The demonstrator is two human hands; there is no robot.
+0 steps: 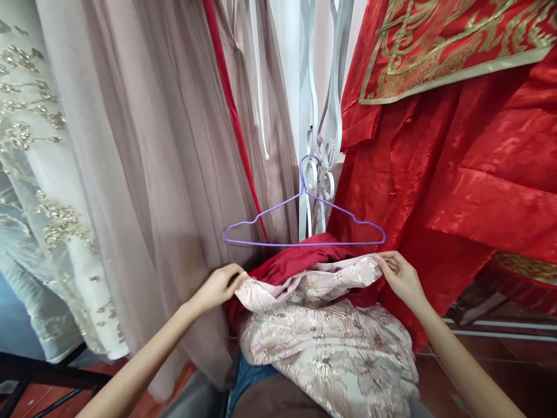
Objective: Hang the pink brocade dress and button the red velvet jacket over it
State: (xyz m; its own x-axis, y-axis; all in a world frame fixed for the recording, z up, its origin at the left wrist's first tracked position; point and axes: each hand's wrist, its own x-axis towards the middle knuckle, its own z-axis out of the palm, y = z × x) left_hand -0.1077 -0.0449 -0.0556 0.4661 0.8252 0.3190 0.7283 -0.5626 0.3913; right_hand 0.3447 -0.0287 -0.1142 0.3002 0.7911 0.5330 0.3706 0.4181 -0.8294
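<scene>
Pale pink brocade with a metallic floral pattern makes up the garment (322, 342) bunched low in front of the person, its top edge stretched between two hands. The left hand (221, 284) has its grip closed on one corner, thumb against fingers; the right hand (402, 278) pinches the opposite corner just as narrowly, by the fingertips. Both holds are small, so a corner could slip free if the weight of the cloth below pulls on it. Tugging harder on one side could skew the edge or strain the shiny fabric.

Just beyond the edge, a purple hanger (304, 244) hangs by its hook on a white metal stand (312, 64); a knock could set it swinging. Dark red cloth (296, 258) lies between hanger and brocade, and could catch or bunch; whether it joins the garment I cannot tell.

Space is tight: a dusty-pink gown (174, 174) crowds the left side, a red strip (235, 119) passes behind the hanger, and a bright red outfit (435, 145) fills the right.
</scene>
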